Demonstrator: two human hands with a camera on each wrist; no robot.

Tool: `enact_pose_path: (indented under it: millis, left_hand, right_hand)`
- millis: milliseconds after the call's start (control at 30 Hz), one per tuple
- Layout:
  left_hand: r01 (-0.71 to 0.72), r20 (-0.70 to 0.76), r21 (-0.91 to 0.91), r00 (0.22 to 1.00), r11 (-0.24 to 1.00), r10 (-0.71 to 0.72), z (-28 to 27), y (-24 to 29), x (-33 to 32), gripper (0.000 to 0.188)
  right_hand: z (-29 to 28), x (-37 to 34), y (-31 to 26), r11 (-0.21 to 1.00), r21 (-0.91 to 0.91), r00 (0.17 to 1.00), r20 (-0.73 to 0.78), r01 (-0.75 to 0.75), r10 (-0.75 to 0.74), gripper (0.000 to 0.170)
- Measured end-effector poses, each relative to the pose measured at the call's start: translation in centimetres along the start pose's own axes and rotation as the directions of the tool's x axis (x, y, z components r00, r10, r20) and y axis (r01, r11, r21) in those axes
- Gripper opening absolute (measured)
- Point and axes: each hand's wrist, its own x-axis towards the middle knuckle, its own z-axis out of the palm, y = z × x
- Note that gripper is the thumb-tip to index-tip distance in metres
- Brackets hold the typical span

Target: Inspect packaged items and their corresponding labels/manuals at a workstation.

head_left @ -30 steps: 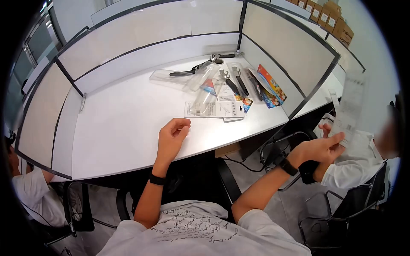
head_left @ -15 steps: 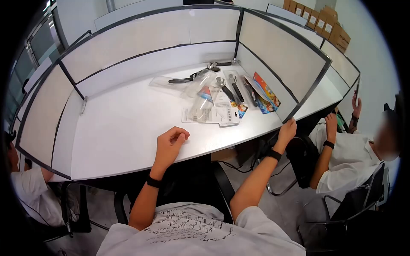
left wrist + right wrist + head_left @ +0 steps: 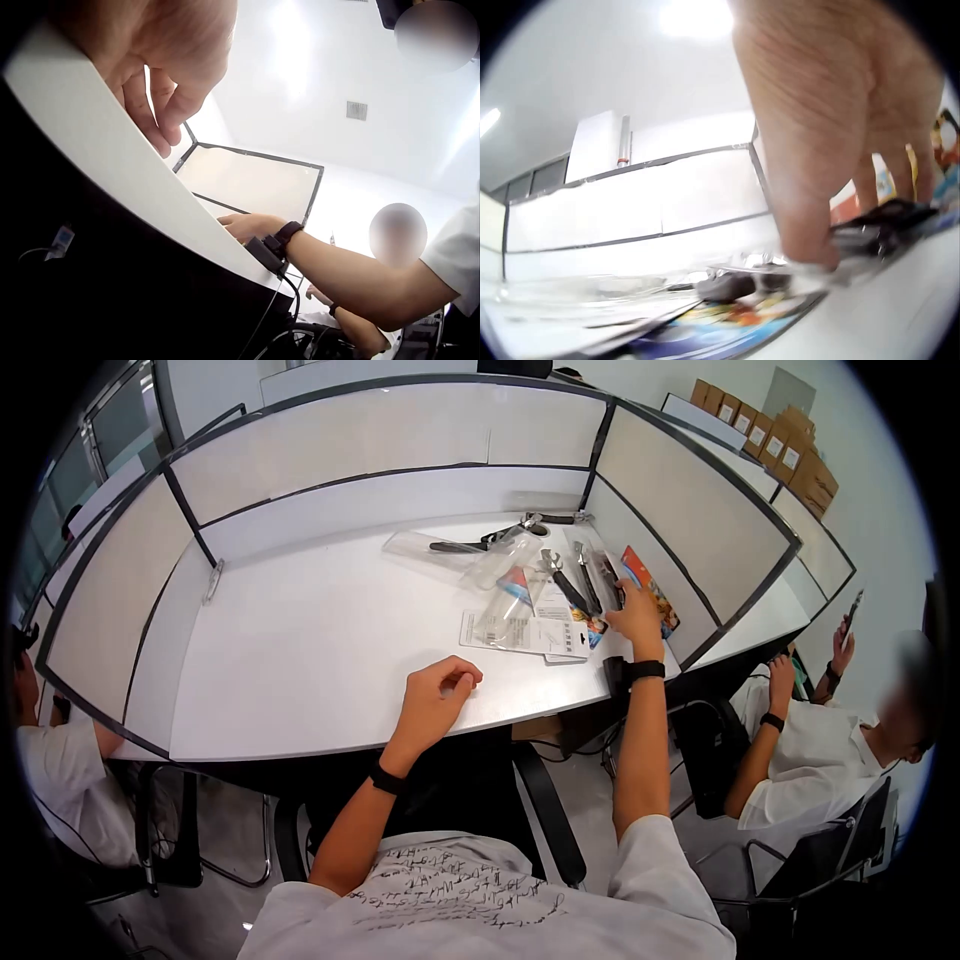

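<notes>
My left hand (image 3: 435,700) rests at the desk's front edge with fingers loosely curled and nothing in them. At the desk's right side, my right hand (image 3: 640,615) reaches down over a dark tool in clear plastic packaging (image 3: 607,574). In the right wrist view its thumb and fingers pinch the clear plastic pack with the dark tool (image 3: 892,217) from both sides. Left of it lie two black-handled tools with silver heads, one a wrench (image 3: 568,588). A colourful card (image 3: 650,588) lies beyond my right fingers.
Clear plastic shells (image 3: 500,560) and a white printed card (image 3: 525,635) lie left of the tools. Another black-handled tool (image 3: 460,547) lies behind them. Partitions (image 3: 690,510) border the desk (image 3: 300,660). A person in a white shirt (image 3: 810,750) sits at the right, another at the left.
My right hand held a clear and white package out to the right, then was without it beside the partition's edge. It is now over the desk, at the packaged dark tool.
</notes>
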Motion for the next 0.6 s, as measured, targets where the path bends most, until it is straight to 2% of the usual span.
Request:
enact_pose_path:
  millis: [167,200,267,333,467,533,567,600]
  left_hand:
    - [-0.056,-0.019,0.058,0.998,0.997,0.057,0.1,-0.6,0.0,0.014]
    - [-0.05,-0.021,0.056,0.998,0.997,0.052,0.1,-0.3,0.0,0.014]
    - [-0.06,-0.014,0.074,0.998,0.995,0.061,0.0,-0.3,-0.1,0.014]
    - [-0.024,-0.001,0.057,1.0,0.998,0.024,-0.1,0.0,-0.1,0.015]
    - [-0.033,-0.004,0.066,0.999,0.997,0.034,0.0,0.0,-0.1,0.015]
    - [-0.035,-0.002,0.077,0.999,0.996,0.036,0.0,0.2,-0.2,0.015]
    - [-0.033,-0.001,0.089,0.999,0.995,0.033,0.0,0.3,-0.2,0.014]
    - [-0.034,-0.001,0.09,0.999,0.995,0.034,0.0,0.3,-0.2,0.014]
  right_hand:
    - [-1.2,0.4,0.7,0.993,0.027,0.991,0.072,0.112,-0.113,0.082]
    - [-1.8,0.2,0.3,0.996,0.035,0.991,0.109,0.076,-0.079,0.08]
    - [-1.3,0.5,1.6,0.981,0.063,0.981,0.054,0.184,-0.187,0.078]
    - [-2.0,0.5,1.7,0.985,0.078,0.982,0.095,0.156,-0.163,0.075]
    - [-2.0,0.5,2.3,0.967,0.103,0.97,0.042,0.233,-0.238,0.066]
    - [-0.7,0.8,2.4,0.968,-0.025,0.968,-0.026,0.25,-0.251,0.059]
    - [0.3,1.0,2.4,0.952,-0.013,0.944,-0.126,0.306,-0.305,0.053]
    - [0.3,1.2,2.2,0.952,-0.012,0.944,-0.127,0.307,-0.306,0.053]
